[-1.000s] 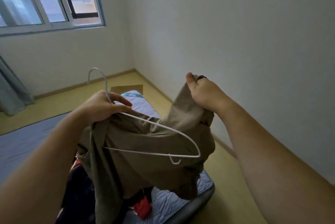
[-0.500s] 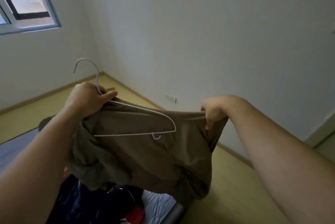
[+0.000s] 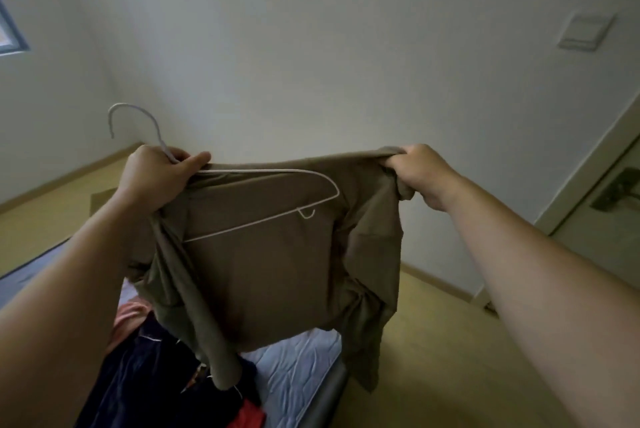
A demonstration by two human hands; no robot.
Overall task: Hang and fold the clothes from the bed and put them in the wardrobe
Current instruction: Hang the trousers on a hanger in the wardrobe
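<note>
Both hands are hanging: left hand point(image 3: 159, 178) grips hanger point(image 3: 259, 170) and shirt point(image 3: 270, 272), right hand point(image 3: 420, 171) pinches its edge. Next, I'd slip the hanger inside.

Olive-brown plain shirt point(image 3: 277, 265), white wire hanger point(image 3: 242, 185), dark navy garment point(image 3: 145, 379), red cloth point(image 3: 251, 415), pink cloth point(image 3: 130, 315), pale blue quilted mattress point(image 3: 298, 368), yellowish wood floor point(image 3: 433, 358), white walls point(image 3: 311, 47)
</note>
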